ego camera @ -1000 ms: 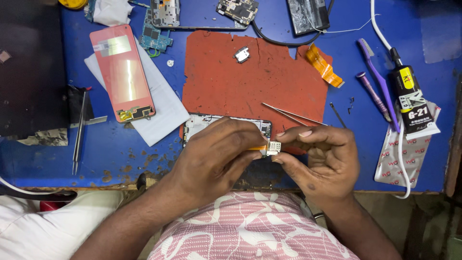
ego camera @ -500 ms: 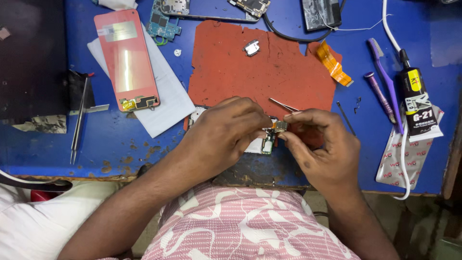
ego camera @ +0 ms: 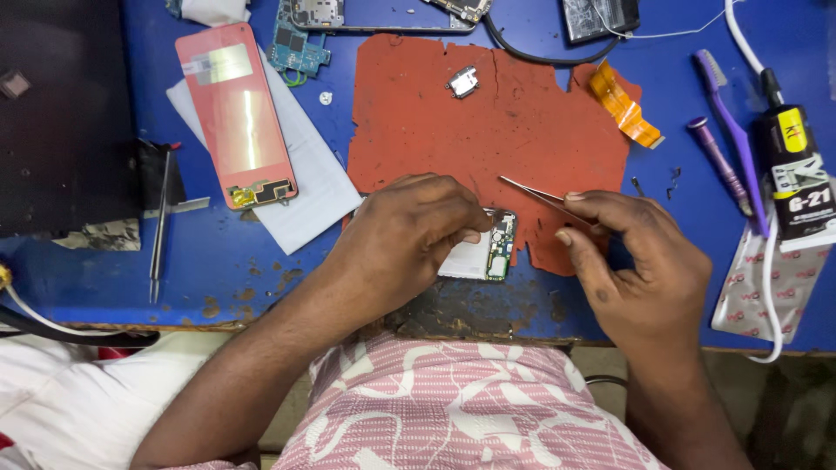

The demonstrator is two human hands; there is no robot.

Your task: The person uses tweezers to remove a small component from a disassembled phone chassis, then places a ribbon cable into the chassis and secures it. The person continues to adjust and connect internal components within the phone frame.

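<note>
My left hand [ego camera: 409, 239] rests fingers-down on an opened phone body [ego camera: 498, 248] at the near edge of a red mat [ego camera: 488, 122], its fingertips pressing on the phone's circuit board. My right hand [ego camera: 640, 257] is closed on thin metal tweezers [ego camera: 544, 196], whose tips point left above the phone. Most of the phone is hidden under my left hand.
A pink phone back panel [ego camera: 239, 117] lies on white paper [ego camera: 305, 178] at the left. A small metal part [ego camera: 462, 82] sits on the mat. An orange flex ribbon [ego camera: 623, 106], purple tools [ego camera: 718, 157], a glue tube [ego camera: 797, 170], circuit boards [ego camera: 300, 48] and a metal tool [ego camera: 160, 222] lie around.
Both hands were pinching a small part together above the phone. Now they have parted: the left hand lies on the phone and the right hand has drawn back right with the tweezers.
</note>
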